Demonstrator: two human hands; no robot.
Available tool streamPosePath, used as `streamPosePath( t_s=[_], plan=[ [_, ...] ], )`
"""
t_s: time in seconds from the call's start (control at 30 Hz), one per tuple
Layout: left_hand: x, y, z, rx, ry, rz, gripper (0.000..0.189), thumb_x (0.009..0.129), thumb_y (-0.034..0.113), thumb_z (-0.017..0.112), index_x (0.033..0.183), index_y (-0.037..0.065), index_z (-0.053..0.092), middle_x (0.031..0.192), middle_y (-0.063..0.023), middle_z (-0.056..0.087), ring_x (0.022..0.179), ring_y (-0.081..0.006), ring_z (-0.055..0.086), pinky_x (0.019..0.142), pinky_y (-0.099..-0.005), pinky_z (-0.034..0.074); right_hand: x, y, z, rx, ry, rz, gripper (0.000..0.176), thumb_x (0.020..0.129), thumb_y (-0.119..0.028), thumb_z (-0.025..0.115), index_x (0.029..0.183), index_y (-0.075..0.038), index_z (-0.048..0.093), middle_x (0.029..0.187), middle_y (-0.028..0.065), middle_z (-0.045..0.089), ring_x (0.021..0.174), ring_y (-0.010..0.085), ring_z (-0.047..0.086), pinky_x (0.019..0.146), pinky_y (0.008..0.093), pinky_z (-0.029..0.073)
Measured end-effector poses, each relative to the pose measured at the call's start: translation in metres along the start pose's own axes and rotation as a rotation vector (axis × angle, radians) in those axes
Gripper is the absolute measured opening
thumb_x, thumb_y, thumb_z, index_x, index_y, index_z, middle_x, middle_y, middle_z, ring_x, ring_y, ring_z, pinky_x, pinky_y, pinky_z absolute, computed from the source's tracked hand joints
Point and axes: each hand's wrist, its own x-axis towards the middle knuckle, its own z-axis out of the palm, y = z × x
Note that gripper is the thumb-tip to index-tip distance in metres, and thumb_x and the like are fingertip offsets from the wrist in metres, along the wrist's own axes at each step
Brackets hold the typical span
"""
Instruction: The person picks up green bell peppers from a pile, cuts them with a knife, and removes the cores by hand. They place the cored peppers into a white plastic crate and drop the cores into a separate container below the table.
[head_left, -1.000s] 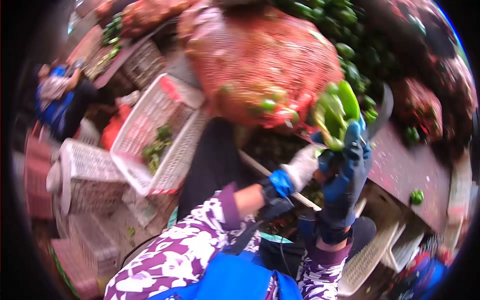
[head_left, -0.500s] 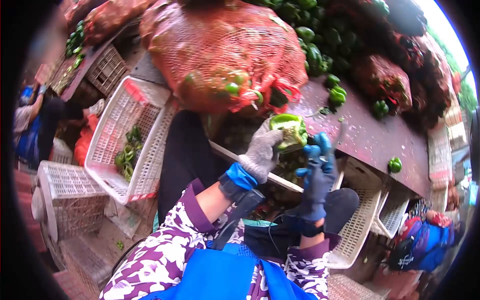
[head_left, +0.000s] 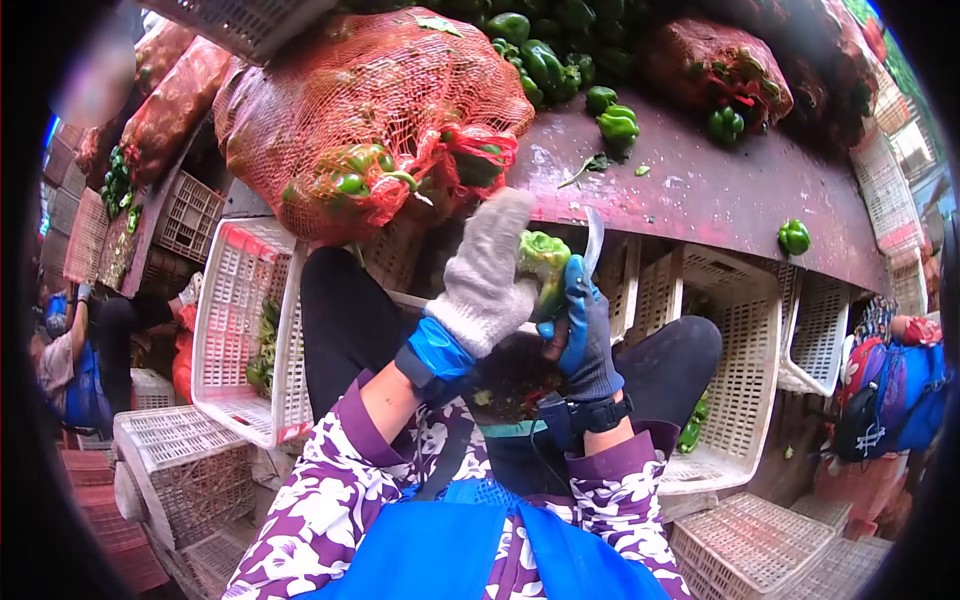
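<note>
A cut green bell pepper [head_left: 546, 258], its pale inside showing, is between my two hands. My left hand [head_left: 488, 275], in a pale grey knit glove, stands beside it with fingers stretched upward; its palm side is hidden. My right hand [head_left: 588, 335], in a blue-coated glove, grips a knife [head_left: 594, 240] with the curved blade pointing up. Its blue fingertips also touch the pepper's right and lower side. Just beyond my hands sits a large red mesh sack [head_left: 370, 120] of green peppers.
A dark red board [head_left: 700, 190] carries loose peppers [head_left: 618, 125] and more sacks [head_left: 715, 60]. White plastic crates stand on my left [head_left: 245, 400] and right [head_left: 730, 430], with pepper pieces inside. Another person [head_left: 75, 350] sits at far left. A blue backpack [head_left: 900, 385] is at right.
The view has shifted, with the sack now farther left. My left hand's fingers have gone from wrapped round the pepper to stretched upward. My right hand has come against the pepper, knife blade upright.
</note>
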Motion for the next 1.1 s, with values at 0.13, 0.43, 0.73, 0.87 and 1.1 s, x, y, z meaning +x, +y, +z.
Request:
streamPosePath(
  t_s=[0.13, 0.43, 0.73, 0.87, 1.1],
  plan=[
    [0.012, 0.000, -0.016, 0.025, -0.288, 0.021, 0.052, 0.069, 0.014, 0.072, 0.120, 0.008, 0.060, 0.114, -0.0154, 0.063, 0.107, -0.0361, 0.060, 0.093, -0.0434, 0.051, -0.004, -0.004, 0.000, 0.201, -0.099, 0.123, 0.043, 0.097, -0.048, 0.061, 0.105, -0.006, 0.063, 0.071, 0.0047, 0.064, 0.043, 0.0109, 0.055, 0.037, 0.0238, 0.044],
    [0.020, -0.007, -0.031, 0.116, -0.435, -0.074, 0.045, 0.074, 0.024, 0.076, 0.112, 0.004, 0.064, 0.102, -0.0163, 0.065, 0.094, -0.0354, 0.066, 0.082, -0.0413, 0.054, -0.012, 0.005, 0.003, 0.001, -0.082, -0.058, 0.054, 0.089, -0.018, 0.076, 0.138, -0.007, 0.055, 0.090, 0.0019, 0.070, 0.062, 0.0045, 0.060, 0.046, 0.0201, 0.044],
    [0.018, -0.010, -0.037, 0.062, -0.505, -0.064, 0.040, 0.071, 0.031, 0.077, 0.095, 0.000, 0.069, 0.088, -0.0202, 0.068, 0.081, -0.0369, 0.068, 0.074, -0.0422, 0.055, -0.010, -0.007, -0.001, -0.122, -0.163, -0.094, 0.047, 0.089, -0.017, 0.075, 0.132, -0.004, 0.060, 0.082, 0.0001, 0.068, 0.058, 0.0041, 0.056, 0.047, 0.0201, 0.042],
    [0.019, -0.009, -0.042, -0.102, -0.603, -0.168, 0.033, 0.077, 0.028, 0.075, 0.091, -0.001, 0.068, 0.078, -0.0137, 0.067, 0.070, -0.0269, 0.067, 0.067, -0.0372, 0.054, -0.008, -0.014, -0.011, -0.162, -0.206, -0.055, 0.040, 0.091, -0.018, 0.073, 0.126, -0.002, 0.064, 0.080, -0.0006, 0.067, 0.058, 0.0039, 0.056, 0.049, 0.0205, 0.043],
    [0.020, -0.004, -0.055, -1.067, -0.509, -0.964, 0.021, 0.092, 0.027, 0.066, 0.103, 0.008, 0.068, 0.086, -0.0006, 0.068, 0.072, -0.0061, 0.062, 0.056, -0.0198, 0.048, 0.015, 0.014, -0.025, 0.082, -0.117, -0.049, 0.034, 0.090, -0.018, 0.073, 0.119, -0.001, 0.067, 0.073, -0.0009, 0.064, 0.050, 0.0049, 0.054, 0.044, 0.0225, 0.043]
  ],
)
